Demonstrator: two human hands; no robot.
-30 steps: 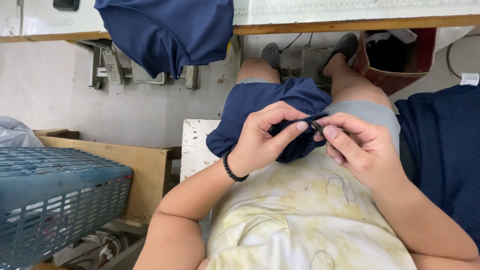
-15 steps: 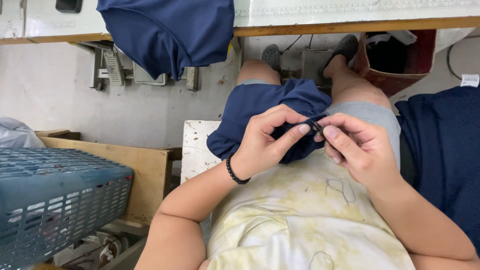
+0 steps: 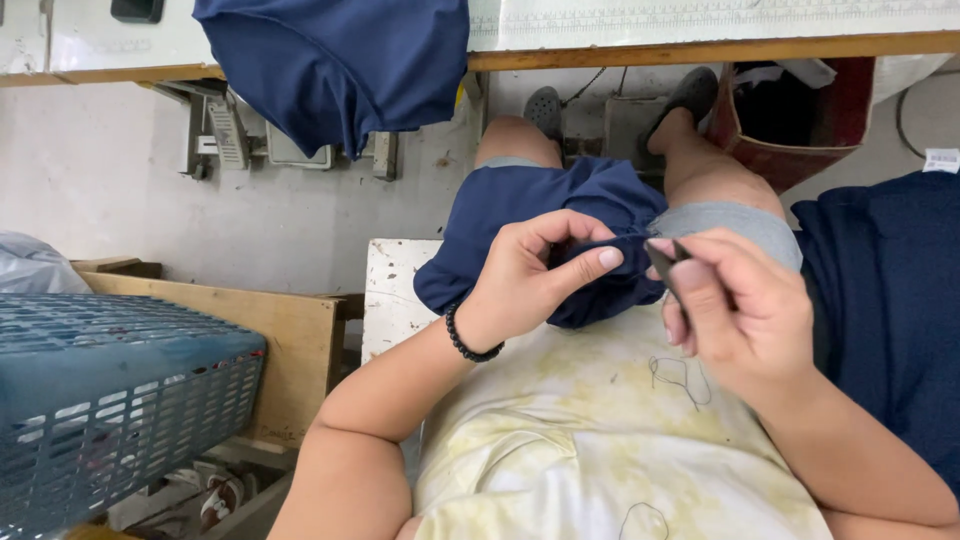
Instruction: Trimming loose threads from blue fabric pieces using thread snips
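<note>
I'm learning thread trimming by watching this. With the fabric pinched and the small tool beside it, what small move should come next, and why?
Probably bring the right hand a little left so the dark tool tip meets the navy fabric edge. The left hand pinches that edge taut between thumb and forefinger, and the tip sits just beside the pinch; whether it touches yet is unclear.
</note>
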